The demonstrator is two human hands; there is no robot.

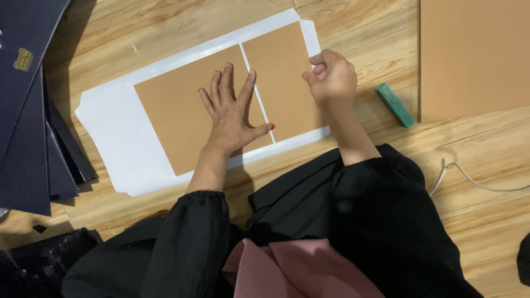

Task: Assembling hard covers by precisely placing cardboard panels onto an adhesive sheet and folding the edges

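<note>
Right hand (331,77): fingers curled together at the right edge of the small brown board (281,77), apparently pinching the margin of the white sheet (116,143) where it projects beyond that edge; whether the paper is actually gripped between thumb and fingers cannot be told, as the knuckles hide the fingertips. Left hand (232,110): flat and spread, palm down, pressing the large brown board (176,116), with the thumb reaching across the narrow white gap that separates the two boards.

Both boards lie face down on the white sheet, side by side and parallel, on the wooden floor (353,16). White margin shows on all sides: wide at the left, narrow along the far and near edges and at the right.

Progress, as judged from the layout: the boards are placed and aligned on the sheet; none of the margins appears folded over the board edges yet, the right-hand margin being the one under the fingers, so wrapping of all four sides seems to remain.

Surroundings: a green rectangular tool (395,105) lies just right of the sheet; another brown board (475,55) lies farther right; a stack of dark blue covers (27,110) sits at the left; a pale cord (475,179) trails at the lower right.
</note>
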